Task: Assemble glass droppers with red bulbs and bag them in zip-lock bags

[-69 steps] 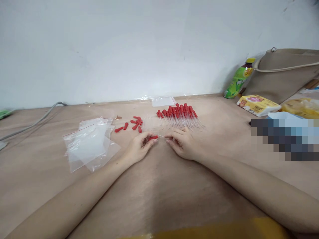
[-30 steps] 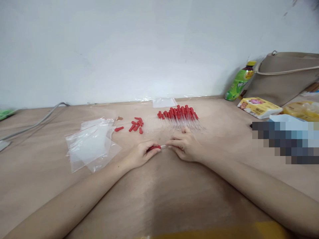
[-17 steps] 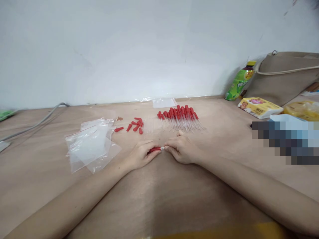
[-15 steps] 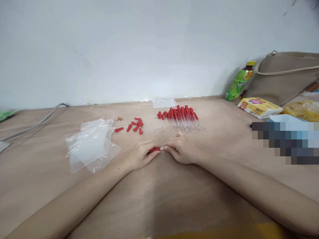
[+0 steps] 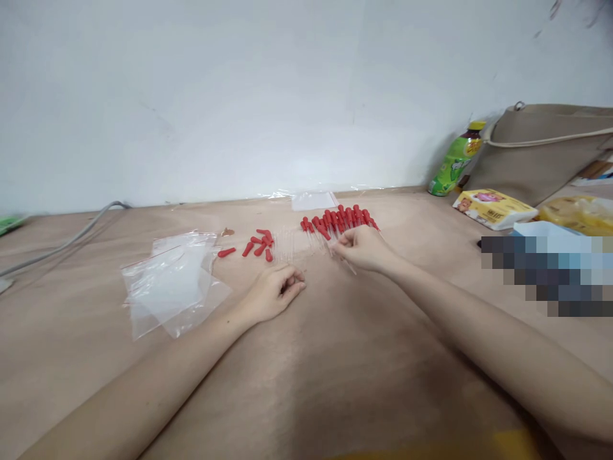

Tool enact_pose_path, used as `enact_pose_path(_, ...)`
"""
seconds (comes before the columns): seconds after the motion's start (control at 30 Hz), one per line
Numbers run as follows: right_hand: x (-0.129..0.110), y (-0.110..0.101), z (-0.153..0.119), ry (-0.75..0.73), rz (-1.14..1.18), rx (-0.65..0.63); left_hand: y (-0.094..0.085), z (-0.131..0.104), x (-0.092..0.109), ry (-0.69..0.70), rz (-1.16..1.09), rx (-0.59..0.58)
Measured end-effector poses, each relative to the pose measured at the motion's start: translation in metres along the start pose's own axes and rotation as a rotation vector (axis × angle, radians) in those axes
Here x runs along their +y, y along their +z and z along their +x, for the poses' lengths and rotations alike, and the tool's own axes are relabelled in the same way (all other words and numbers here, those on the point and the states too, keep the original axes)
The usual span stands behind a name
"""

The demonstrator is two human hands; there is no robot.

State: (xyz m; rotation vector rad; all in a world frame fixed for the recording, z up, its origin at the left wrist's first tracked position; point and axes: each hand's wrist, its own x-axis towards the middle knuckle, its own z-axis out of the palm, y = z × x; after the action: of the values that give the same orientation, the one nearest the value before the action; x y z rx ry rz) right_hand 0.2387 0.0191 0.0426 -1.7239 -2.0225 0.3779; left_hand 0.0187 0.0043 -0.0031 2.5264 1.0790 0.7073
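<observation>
My right hand [image 5: 361,249] pinches a thin clear dropper [image 5: 324,232] with a red bulb, at the near side of a row of red-bulbed droppers [image 5: 348,216]. Its tip points toward me below my fingers. My left hand [image 5: 278,291] rests on the table with curled fingers, a small gap between thumb and fingertips and nothing between them. Several loose red bulbs [image 5: 261,243] lie beyond it to the left. Thin clear tubes [image 5: 286,246] lie side by side between the bulbs and the droppers.
Clear zip bags [image 5: 170,281] lie left of my left hand. A grey cable [image 5: 79,233] runs along the far left. At the right are a green bottle [image 5: 453,163], a yellow tissue pack [image 5: 495,207] and a beige bag [image 5: 536,150]. A white wall stands behind.
My right hand has moved away and to the right, carrying the red-bulbed dropper to the row. My left hand has let go of the red bulb and stayed in about the same place.
</observation>
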Motion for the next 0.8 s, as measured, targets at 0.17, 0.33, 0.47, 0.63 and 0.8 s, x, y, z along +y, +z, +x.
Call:
enact_pose_path(0.17,-0.007,0.022,0.041,0.092,-0.161,0.172,-0.002,0.0,0.001,0.013,-0.016,-0.008)
enact_pose_path(0.33,-0.018,0.047,0.068,0.142,-0.285,0.183,-0.005,-0.001,0.002,0.014,-0.021,-0.015)
enact_pose_path(0.47,-0.016,0.053,0.074,0.15,-0.319,0.191,-0.003,0.0,0.005,0.025,-0.02,-0.007)
enact_pose_path(0.63,-0.02,0.056,0.066,0.104,-0.362,0.226,-0.005,0.001,0.003,0.017,0.024,0.053)
enact_pose_path(0.8,-0.043,0.062,0.054,-0.007,-0.315,0.131,-0.047,0.005,-0.024,-0.369,0.426,0.227)
